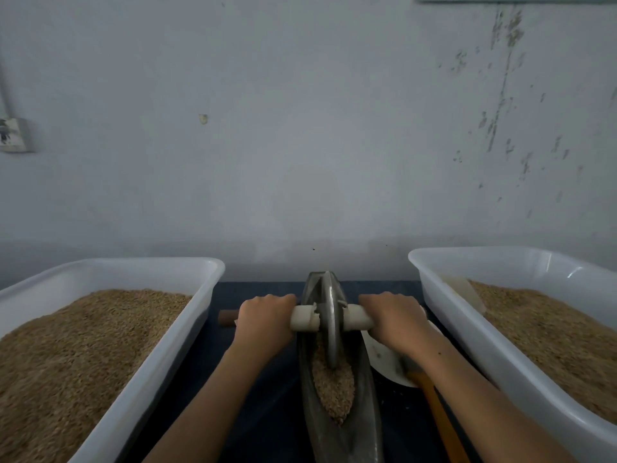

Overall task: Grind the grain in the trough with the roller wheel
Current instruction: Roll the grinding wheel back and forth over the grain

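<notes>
A long, narrow, boat-shaped trough (337, 412) of dull grey metal runs from 6 o'clock toward the centre, its far tip pointed. A thin metal disc, the wheel (329, 324), stands upright on edge in the trough's groove, past the middle toward the far end. A round axle (305, 318) runs through its hub, wrapped in pale, ragged-edged sleeves on both sides; its bare brown wooden end sticks out at 9 o'clock of the left hand.

The left hand (265, 317) has its fingers curled tight round the axle left of the wheel. The right hand (392, 317) clamps the axle on the other side in the same way, knuckles up.

The grain (333, 384), coarse and tan, lies in a tapering heap in the trough's near half, touching the wheel's lower rim.

At 8 o'clock, a white smooth plastic tub (187, 272) with rounded corners holds a mound of fine, granular brown grain. A matching tub (434, 262) at 4 o'clock holds the same, with a pale scoop-like shape half buried at its far end. Under the right forearm lies a white plate (380, 359), and on it a tool with a yellow-orange handle (434, 402). All rest on a dark blue mat (257, 412). Behind stands a pale grey wall (300, 128) with flaking patches at 2 o'clock.
</notes>
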Demonstrator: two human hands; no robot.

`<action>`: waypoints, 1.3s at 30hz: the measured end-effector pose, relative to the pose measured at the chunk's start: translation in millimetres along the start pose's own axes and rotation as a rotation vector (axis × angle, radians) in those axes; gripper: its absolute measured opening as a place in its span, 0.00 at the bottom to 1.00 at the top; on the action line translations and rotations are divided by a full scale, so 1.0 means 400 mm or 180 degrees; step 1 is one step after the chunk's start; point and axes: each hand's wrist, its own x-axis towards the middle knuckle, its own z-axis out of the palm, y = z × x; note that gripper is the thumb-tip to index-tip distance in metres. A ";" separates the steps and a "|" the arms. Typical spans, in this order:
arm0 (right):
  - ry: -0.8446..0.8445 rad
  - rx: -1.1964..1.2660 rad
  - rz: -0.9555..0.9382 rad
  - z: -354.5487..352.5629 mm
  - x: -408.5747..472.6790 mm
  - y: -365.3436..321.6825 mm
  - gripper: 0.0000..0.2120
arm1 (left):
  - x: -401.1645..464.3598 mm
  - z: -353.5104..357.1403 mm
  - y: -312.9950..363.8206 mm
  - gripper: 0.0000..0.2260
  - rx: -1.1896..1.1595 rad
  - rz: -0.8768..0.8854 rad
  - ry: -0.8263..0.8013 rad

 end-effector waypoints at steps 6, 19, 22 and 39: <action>-0.1091 0.0068 -0.0007 -0.043 0.001 0.007 0.18 | 0.019 -0.026 -0.011 0.15 0.0073 0.0156 -0.1014; -0.0070 -0.0048 0.0139 -0.009 0.007 -0.010 0.07 | 0.008 -0.004 0.006 0.09 0.0181 -0.0048 -0.0071; -0.0212 -0.0025 0.0052 -0.013 0.003 -0.003 0.10 | 0.006 -0.005 0.003 0.09 0.0142 0.0013 -0.0108; -0.0115 -0.0049 0.0120 -0.016 0.004 -0.013 0.11 | 0.008 0.002 0.002 0.07 0.0124 -0.0009 -0.0024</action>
